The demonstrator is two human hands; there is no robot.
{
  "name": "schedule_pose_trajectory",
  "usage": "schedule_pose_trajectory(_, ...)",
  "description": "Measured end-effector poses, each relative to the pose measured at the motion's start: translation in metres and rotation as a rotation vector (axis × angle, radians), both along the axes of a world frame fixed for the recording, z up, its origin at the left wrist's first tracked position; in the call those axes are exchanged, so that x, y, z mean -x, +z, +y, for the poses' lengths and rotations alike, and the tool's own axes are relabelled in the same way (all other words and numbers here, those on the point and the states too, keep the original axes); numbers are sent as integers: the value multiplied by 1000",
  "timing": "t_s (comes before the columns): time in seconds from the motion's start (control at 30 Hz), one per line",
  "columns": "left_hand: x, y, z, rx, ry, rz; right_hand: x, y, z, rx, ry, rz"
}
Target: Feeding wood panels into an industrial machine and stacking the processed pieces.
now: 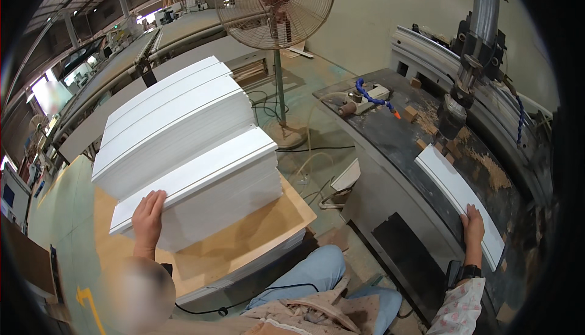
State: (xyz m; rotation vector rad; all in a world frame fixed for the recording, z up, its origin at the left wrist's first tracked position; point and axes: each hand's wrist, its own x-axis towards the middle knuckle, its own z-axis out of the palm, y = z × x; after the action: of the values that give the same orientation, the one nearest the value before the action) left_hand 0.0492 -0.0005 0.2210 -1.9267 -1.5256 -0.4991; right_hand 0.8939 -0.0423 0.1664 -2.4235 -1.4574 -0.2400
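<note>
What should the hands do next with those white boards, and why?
Probably lift the top board off the stack: the left hand lies flat on its near end, not gripping yet. The right hand rests on a white strip lying on the machine table, so that piece looks placed.

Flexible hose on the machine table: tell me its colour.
The hose is blue with an orange tip, seen in the head view.

Our left hand [148,216] rests on the top white panel [195,173] at lower left. Our right hand [472,225] presses a white strip [454,188] at right.
</note>
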Motion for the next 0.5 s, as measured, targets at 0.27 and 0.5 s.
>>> schedule_pose_trajectory(0.27, 11, -31, 16, 158, 271, -81, 3, -6, 5, -32, -13, 2)
schedule_pose_trajectory(0.5, -14, -45, 46, 77, 149, -194, -23, -13, -28, -124, 26, -72)
